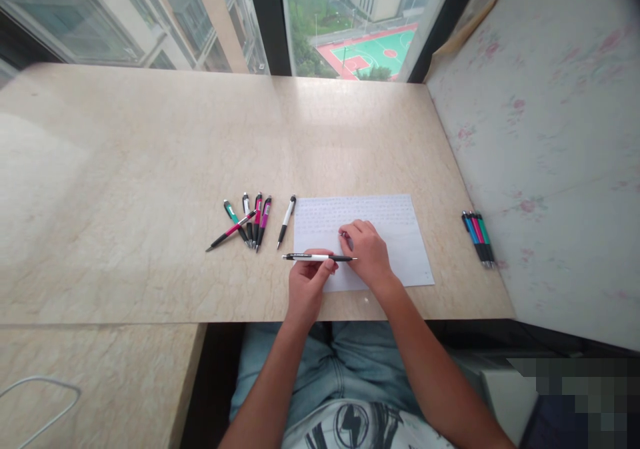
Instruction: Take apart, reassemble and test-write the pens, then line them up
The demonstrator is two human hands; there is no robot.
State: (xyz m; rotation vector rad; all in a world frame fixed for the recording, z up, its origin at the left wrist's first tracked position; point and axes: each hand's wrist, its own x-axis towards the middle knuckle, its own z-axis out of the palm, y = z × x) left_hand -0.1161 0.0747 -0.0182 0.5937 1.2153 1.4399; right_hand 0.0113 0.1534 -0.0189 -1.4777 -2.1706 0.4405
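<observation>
My left hand (309, 277) is closed on a black-and-white pen (318, 257), held level over the near left part of a sheet of paper (395, 229) covered with faint writing. My right hand (366, 249) rests on the sheet with its fingers curled, next to the pen's right tip. A small dark-red bit shows at its fingertips; I cannot make out what it is. To the left of the sheet lie a white-and-black pen (287, 221) and a loose heap of several coloured pens (246, 222).
Three more pens (479, 237), blue, pink and green, lie side by side at the right end of the marble sill (150, 169), near the papered wall (550, 135). A window runs along the far edge. A white cable (40, 395) lies on the lower ledge at left.
</observation>
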